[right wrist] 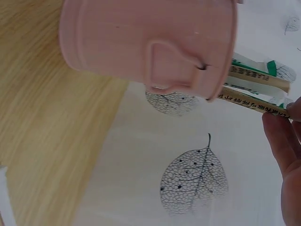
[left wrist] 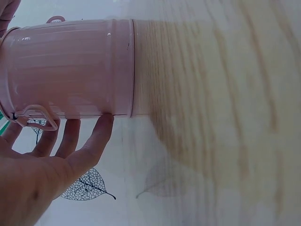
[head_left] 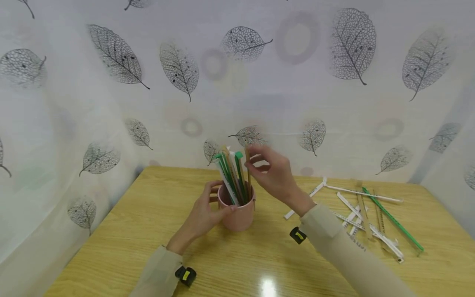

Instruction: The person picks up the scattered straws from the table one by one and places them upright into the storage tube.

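A pink metal pail (head_left: pixel 238 218) with small side handles stands upright on the table, holding several paper-wrapped straws (head_left: pixel 231 175) in white, green and brown. My left hand (head_left: pixel 202 214) grips the pail from its left, thumb at the front of the rim, fingers along the far side; the left wrist view shows those fingers against the pail wall (left wrist: pixel 66 70). Above the rim, my right hand (head_left: pixel 272 171) pinches the top of a brown paper-wrapped straw (right wrist: pixel 249 101) between thumb and fingers. This straw's lower end reaches inside the pail, hidden by its wall.
Loose wrapped straws, white (head_left: pixel 386 241), brown (head_left: pixel 364 214) and one green (head_left: pixel 393 218), lie crossed on the right of the wooden table (head_left: pixel 122 231), partly behind the right forearm. A leaf-patterned curtain (head_left: pixel 237 95) hangs at the table's back edge.
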Demonstrator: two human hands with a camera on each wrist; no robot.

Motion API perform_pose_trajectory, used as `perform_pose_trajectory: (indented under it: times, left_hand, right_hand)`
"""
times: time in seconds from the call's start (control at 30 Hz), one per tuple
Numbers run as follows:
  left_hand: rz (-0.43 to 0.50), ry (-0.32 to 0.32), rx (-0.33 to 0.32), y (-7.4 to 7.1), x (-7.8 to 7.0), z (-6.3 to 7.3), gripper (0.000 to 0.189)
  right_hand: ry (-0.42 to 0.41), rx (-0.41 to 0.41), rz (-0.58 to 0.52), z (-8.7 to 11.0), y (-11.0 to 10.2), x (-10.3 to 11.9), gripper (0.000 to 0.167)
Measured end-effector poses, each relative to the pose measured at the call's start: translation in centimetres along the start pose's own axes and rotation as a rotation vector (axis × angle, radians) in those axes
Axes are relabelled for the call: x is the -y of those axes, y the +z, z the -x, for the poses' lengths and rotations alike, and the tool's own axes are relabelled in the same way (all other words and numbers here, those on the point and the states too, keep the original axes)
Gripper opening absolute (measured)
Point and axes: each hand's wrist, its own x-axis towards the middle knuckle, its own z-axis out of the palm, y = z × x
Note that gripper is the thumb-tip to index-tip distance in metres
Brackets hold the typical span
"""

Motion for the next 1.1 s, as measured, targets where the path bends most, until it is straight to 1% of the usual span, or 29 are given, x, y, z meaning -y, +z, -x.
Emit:
perform_pose_trajectory:
  times: [0.2, 0.33, 0.53, 0.7, 0.8, 0.87, 0.97, 1.03, 1.1]
  left_hand:
    - [0.011, 0.006, -0.001, 0.0, 0.0, 0.0, 0.075]
    - [0.008, -0.006, -0.004, 0.0, -0.1, 0.0, 0.075]
    - [0.018, 0.002, -0.006, 0.0, -0.2, 0.0, 0.074]
    - [0.015, 0.017, -0.003, 0.0, -0.1, 0.0, 0.074]
    - [0.018, 0.016, 0.003, 0.1, -0.2, 0.0, 0.074]
    - [0.020, 0.010, 0.002, 0.1, -0.3, 0.0, 0.075]
    - [0.013, 0.008, 0.000, 0.1, -0.2, -0.1, 0.075]
    - [0.007, 0.010, -0.003, 0.1, -0.2, 0.0, 0.075]
    - [0.006, 0.009, -0.008, 0.1, -0.1, 0.0, 0.075]
  right_hand:
    - [0.016, 0.060, -0.003, 1.3, 0.5, -0.5, 0.040]
    - [0.030, 0.101, 0.002, 2.0, 0.7, -0.6, 0.041]
    - [0.027, 0.121, 0.007, 2.2, 0.5, -0.8, 0.045]
    - [0.020, 0.130, 0.094, 2.5, -0.4, -1.0, 0.057]
    - [0.035, 0.132, 0.142, 2.8, -1.5, -1.2, 0.057]
    - [0.067, 0.146, 0.169, 2.9, -2.6, -1.3, 0.052]
    - [0.147, 0.208, 0.239, 3.1, -4.6, -1.6, 0.039]
    - [0.239, 0.292, 0.299, 3.3, -6.1, -1.6, 0.031]
    - [0.330, 0.399, 0.354, 3.8, -7.4, -1.7, 0.023]
